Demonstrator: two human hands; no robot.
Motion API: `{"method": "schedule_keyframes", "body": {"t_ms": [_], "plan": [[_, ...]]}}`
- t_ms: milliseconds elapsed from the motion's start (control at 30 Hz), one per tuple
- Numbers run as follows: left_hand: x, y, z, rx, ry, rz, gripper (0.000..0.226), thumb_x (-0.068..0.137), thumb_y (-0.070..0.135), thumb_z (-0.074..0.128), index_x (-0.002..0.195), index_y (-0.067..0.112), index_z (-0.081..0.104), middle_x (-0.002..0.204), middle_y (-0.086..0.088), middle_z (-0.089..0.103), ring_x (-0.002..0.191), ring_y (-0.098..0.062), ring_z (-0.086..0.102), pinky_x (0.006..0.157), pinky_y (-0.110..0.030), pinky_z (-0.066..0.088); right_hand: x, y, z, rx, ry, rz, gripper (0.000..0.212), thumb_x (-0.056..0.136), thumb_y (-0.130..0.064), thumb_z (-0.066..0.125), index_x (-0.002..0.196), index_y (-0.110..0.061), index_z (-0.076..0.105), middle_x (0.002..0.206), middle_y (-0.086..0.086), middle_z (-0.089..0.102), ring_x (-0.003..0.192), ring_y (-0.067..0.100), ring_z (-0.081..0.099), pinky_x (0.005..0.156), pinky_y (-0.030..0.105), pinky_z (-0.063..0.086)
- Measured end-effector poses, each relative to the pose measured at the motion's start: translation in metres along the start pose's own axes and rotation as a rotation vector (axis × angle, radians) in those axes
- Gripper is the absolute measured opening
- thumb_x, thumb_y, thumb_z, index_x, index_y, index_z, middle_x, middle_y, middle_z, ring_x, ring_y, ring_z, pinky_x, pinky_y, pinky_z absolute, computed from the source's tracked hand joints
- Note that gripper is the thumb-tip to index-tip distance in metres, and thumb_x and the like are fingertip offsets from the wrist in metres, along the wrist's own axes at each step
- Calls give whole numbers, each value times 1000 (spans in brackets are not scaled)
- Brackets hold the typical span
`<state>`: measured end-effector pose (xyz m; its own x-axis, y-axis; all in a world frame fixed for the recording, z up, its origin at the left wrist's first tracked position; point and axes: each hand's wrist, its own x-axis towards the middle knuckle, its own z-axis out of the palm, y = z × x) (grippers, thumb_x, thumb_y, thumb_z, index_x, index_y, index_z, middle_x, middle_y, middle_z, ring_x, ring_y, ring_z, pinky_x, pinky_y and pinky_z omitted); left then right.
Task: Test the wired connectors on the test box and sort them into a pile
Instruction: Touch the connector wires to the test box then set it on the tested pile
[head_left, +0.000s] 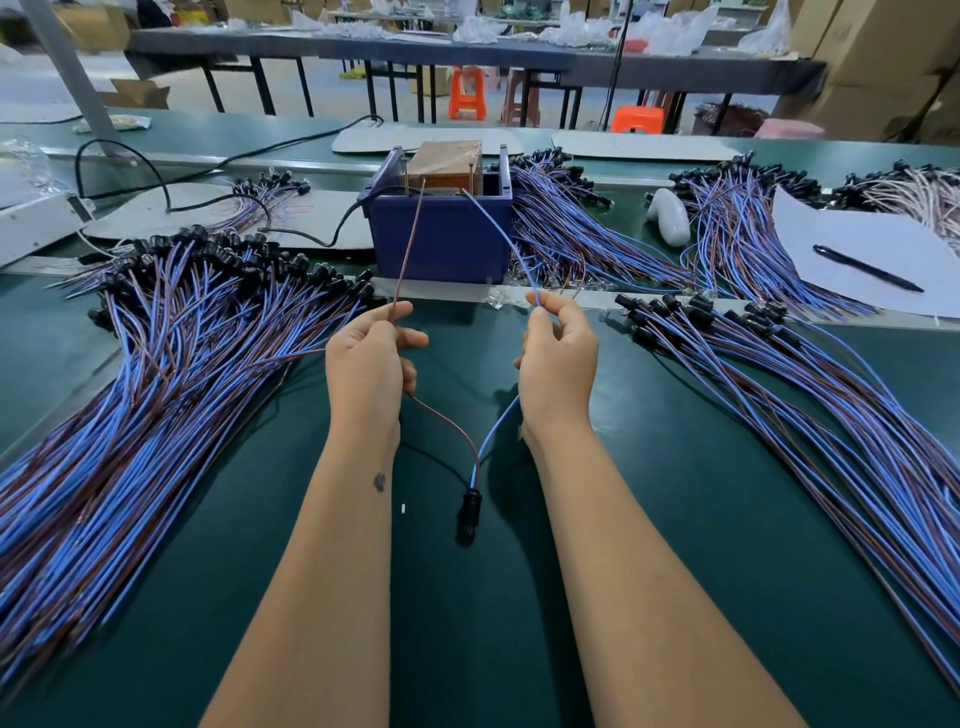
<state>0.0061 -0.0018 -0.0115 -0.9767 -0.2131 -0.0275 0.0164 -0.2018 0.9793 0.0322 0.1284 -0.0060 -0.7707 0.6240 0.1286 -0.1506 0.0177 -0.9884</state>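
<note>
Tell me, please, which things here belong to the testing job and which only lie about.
Belong to the job:
- brown wire in left hand
- blue wire in right hand
- black connector
- blue test box
- left pile
- right pile

Lying about:
- black pen
- white paper
- white object
- orange stools

Bare forearms, no sleeves — small dark mark (380, 482) on left forearm
</note>
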Motion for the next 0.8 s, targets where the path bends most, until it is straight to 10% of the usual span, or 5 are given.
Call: {"method": "schedule_keyframes", "body": {"t_ms": [800], "plan": [[5, -2, 0, -24, 30, -41, 35, 90, -4, 43, 102, 20, 65, 67, 7, 72, 38, -6, 46, 40, -17, 40, 1, 2, 1, -5, -10, 15, 23, 99, -13, 42, 106, -24, 61, 60, -2, 50, 52, 7, 44, 57, 26, 43]]}}
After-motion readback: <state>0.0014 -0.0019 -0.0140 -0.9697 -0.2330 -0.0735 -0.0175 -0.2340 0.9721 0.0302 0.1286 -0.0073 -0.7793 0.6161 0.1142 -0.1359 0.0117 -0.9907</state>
